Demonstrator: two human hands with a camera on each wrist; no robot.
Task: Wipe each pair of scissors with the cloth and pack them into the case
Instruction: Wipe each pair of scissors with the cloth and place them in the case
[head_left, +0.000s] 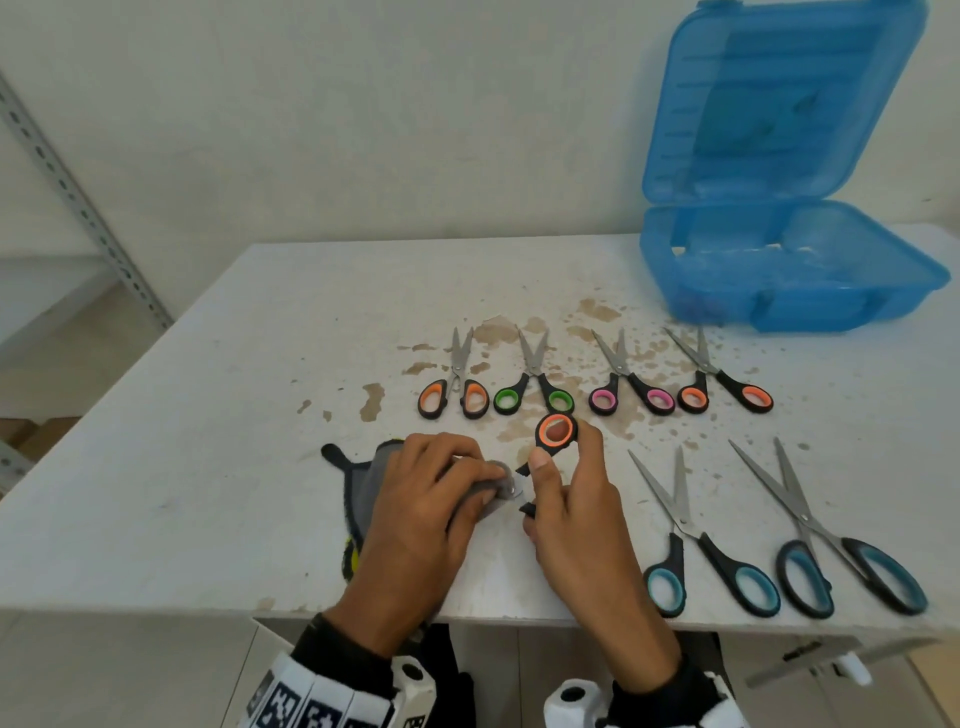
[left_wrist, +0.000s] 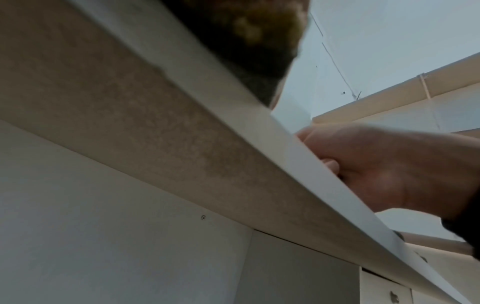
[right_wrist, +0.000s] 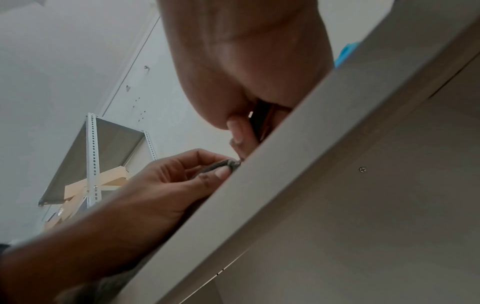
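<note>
Grey cloth (head_left: 374, 483) is bunching under my left hand (head_left: 421, 514), its grip pinching fabric around hidden blades; my right hand (head_left: 576, 525) is pinching the orange-handled scissors (head_left: 556, 431) above the worktop (head_left: 208, 415). Risk: blades are slicing cloth or fingertip if I'm pulling hard.

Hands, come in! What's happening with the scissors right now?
Left hand pinching grey cloth on blades. Right hand holding orange-handled scissors. Blue case open. Nothing blocking.

You get soft, even, shadowless light from the head camera with wide-angle bending at its edges, while both wrist views look dimmer, greyish and blurred along the near table (left_wrist: 259, 131) edge.
</note>
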